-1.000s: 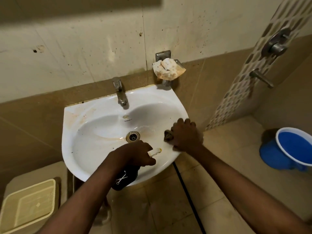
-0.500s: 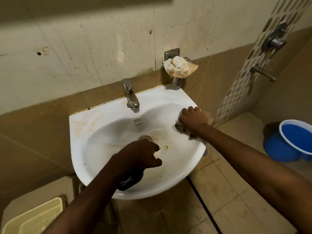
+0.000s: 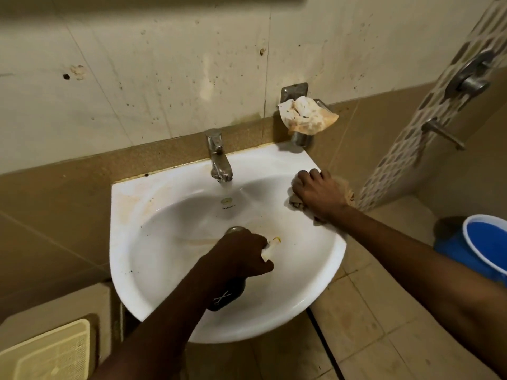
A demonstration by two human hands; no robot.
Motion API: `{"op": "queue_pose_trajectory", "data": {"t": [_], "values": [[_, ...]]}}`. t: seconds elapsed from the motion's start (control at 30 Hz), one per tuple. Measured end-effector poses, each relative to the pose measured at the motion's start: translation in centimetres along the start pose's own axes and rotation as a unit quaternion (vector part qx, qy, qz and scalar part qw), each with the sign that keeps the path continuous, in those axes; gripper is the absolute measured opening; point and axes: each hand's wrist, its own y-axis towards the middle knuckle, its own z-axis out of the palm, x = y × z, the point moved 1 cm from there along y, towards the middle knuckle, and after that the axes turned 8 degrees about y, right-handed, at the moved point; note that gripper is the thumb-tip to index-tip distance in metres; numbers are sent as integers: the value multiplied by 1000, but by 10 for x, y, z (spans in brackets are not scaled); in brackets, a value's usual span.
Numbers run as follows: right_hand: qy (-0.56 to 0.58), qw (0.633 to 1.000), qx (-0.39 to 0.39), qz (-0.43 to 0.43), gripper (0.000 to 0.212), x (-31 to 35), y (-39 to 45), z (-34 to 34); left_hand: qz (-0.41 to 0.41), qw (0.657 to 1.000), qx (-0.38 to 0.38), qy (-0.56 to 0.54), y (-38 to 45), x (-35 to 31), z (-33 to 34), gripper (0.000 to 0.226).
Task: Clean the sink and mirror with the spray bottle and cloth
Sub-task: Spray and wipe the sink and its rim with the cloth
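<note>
A white wall-hung sink point(image 3: 137, 215) with brownish stains fills the middle of the view. My left hand point(image 3: 238, 256) hangs over the basin and grips a dark spray bottle point(image 3: 226, 296) with a pale nozzle point(image 3: 270, 244) pointing right. On the sink's right rim, my right hand point(image 3: 315, 193) presses a crumpled brown cloth point(image 3: 347, 189), most of which lies hidden under the fingers. The drain point(image 3: 234, 229) peeks out just behind my left hand. No mirror is in view.
A chrome tap point(image 3: 218, 154) stands at the sink's back edge. A wall holder with crumpled stained paper point(image 3: 307, 115) hangs above the right corner. A blue bucket point(image 3: 482, 248) sits on the floor at right. A cream plastic lid point(image 3: 46, 352) lies lower left. Shower fittings point(image 3: 466, 78) are mounted on the right wall.
My right hand has slid the cloth from the basin's front right up along the rim toward the back right corner. My left hand kept hold of the bottle over the basin.
</note>
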Motion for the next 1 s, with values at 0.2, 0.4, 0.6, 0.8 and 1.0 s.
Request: {"op": "queue_pose_trajectory", "data": {"t": [0.2,0.4,0.6,0.8,1.0], "values": [[-16,990,54,-133,76,-1,22,-8,-24,999,34,-4,13,5,18,35],[-29,983,-1,-180,12,-3,27,-4,-25,998,46,-35,23,-3,22,31],[153,974,71,-151,40,13,3,8,-41,998,39,-31,17,1,22,29],[196,952,158,-172,44,26,-3,19,-30,996,63,-48,11,10,21,34],[65,984,31,-161,81,18,36,29,-44,997,30,-52,20,11,26,28]]}}
